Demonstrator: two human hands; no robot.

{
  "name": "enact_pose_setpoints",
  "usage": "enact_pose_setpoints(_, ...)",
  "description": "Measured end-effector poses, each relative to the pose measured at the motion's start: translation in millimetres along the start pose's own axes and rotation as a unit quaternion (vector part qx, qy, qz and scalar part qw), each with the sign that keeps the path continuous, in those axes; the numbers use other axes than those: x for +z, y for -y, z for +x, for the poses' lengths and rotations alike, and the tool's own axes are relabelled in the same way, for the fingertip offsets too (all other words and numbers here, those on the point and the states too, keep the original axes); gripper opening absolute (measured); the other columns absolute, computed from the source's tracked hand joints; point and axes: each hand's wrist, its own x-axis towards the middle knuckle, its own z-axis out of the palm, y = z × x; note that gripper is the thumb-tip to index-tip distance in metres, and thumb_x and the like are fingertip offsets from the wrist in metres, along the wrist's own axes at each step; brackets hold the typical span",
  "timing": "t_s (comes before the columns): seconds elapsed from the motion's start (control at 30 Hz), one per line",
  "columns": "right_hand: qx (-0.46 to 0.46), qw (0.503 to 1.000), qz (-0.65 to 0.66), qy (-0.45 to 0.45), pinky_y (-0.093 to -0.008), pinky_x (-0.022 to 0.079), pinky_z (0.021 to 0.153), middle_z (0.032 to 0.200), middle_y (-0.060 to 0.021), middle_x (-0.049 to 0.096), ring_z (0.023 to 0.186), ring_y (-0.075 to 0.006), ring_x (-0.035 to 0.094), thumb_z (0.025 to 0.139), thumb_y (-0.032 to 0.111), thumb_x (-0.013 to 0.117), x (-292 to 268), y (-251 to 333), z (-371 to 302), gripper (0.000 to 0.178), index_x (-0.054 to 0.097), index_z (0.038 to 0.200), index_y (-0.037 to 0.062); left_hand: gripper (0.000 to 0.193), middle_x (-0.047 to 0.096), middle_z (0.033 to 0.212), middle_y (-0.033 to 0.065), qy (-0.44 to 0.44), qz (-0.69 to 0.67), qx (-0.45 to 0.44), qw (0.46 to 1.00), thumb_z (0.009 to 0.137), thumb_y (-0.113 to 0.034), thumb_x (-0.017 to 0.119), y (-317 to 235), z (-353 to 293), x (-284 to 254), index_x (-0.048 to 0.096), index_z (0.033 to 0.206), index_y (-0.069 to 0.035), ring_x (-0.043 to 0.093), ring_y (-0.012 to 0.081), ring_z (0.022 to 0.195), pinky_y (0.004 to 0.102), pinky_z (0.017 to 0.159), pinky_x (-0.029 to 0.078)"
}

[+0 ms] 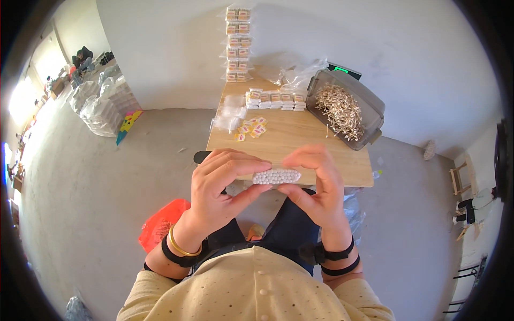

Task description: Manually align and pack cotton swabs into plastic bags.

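Between my two hands, above the table's front edge, is a small pack of cotton swabs (277, 176), its white round tips facing up. My left hand (220, 176) pinches the left end, thumb on the near side and fingers on the far side. Around the right end curl the thumb and fingers of my right hand (320, 184); its thumb meets the near edge, and the slightly blurred fingertips are at the far edge. Yellow-and-white printed cards (251, 128) lie loose on the wooden table (300, 147) beyond.
A grey bin (376, 109) of loose swabs leans at the table's right, near a green-lit display (342, 69). Packed swab bundles (276, 100) form a row; more packs (238, 48) line up behind. Clear bags (230, 115) lie left. A red bag (166, 224) sits on the floor.
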Motion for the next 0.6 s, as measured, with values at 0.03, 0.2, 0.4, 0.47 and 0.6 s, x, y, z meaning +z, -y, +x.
enact_pose_setpoints(0.03, -0.007, 1.0, -0.009, 0.007, -0.0384, 0.051, 0.087, 0.108, -0.0118, 0.069, 0.099, -0.0294, 0.063, 0.077, 0.004, 0.084, -0.5, 3.8, 0.4, 0.035, 0.072, 0.109, 0.0033, 0.035, 0.077, 0.096, 0.0047, -0.002, -0.001, 0.006, 1.0, 0.07, -0.006, 0.088, -3.0, -0.4, 0.2, 0.075, 0.102, -0.009, 0.072, 0.0227, 0.087, 0.0345, 0.082, 0.054)
enact_pose_setpoints(0.2, -0.043, 0.998, -0.035, 0.029, -0.0385, 0.05, 0.084, 0.102, -0.0085, 0.07, 0.095, -0.0282, 0.062, 0.073, 0.003, 0.082, -3.9, 14.9, -0.9, 0.033, 0.074, 0.105, 0.0041, 0.034, 0.077, 0.094, 0.0031, -0.008, -0.005, 0.052, 0.999, 0.069, -0.005, 0.087, -14.3, -0.9, -2.3, 0.075, 0.101, -0.009, 0.071, 0.0224, 0.081, 0.0332, 0.078, 0.053)
enact_pose_setpoints(0.4, -0.057, 0.998, -0.005, 0.03, -0.0378, 0.048, 0.083, 0.1, -0.0073, 0.071, 0.092, -0.0269, 0.062, 0.072, 0.002, 0.08, -6.8, 22.2, -2.9, 0.028, 0.076, 0.1, 0.0051, 0.032, 0.077, 0.094, 0.0023, 0.006, -0.038, 0.069, 0.997, 0.07, -0.005, 0.086, -21.1, -1.6, -6.8, 0.076, 0.099, -0.009, 0.071, 0.0202, 0.08, 0.0319, 0.077, 0.053)
enact_pose_setpoints(0.47, -0.051, 0.998, 0.01, 0.036, -0.038, 0.048, 0.083, 0.1, -0.0067, 0.071, 0.092, -0.0268, 0.062, 0.073, 0.003, 0.079, -7.7, 22.6, -4.4, 0.027, 0.076, 0.1, 0.0053, 0.031, 0.077, 0.094, 0.0024, 0.021, -0.046, 0.07, 0.996, 0.07, -0.006, 0.086, -21.8, -2.1, -10.5, 0.076, 0.099, -0.01, 0.071, 0.02, 0.08, 0.0321, 0.076, 0.053)
enact_pose_setpoints(0.6, -0.046, 0.998, -0.012, 0.041, -0.0381, 0.048, 0.085, 0.101, -0.0059, 0.071, 0.092, -0.0269, 0.062, 0.074, 0.005, 0.079, -8.2, 26.0, -6.4, 0.027, 0.076, 0.1, 0.0062, 0.031, 0.077, 0.094, 0.0024, 0.008, -0.01, 0.083, 0.996, 0.07, -0.007, 0.087, -18.8, -3.6, -10.2, 0.076, 0.098, -0.01, 0.071, 0.0193, 0.08, 0.0321, 0.076, 0.052)
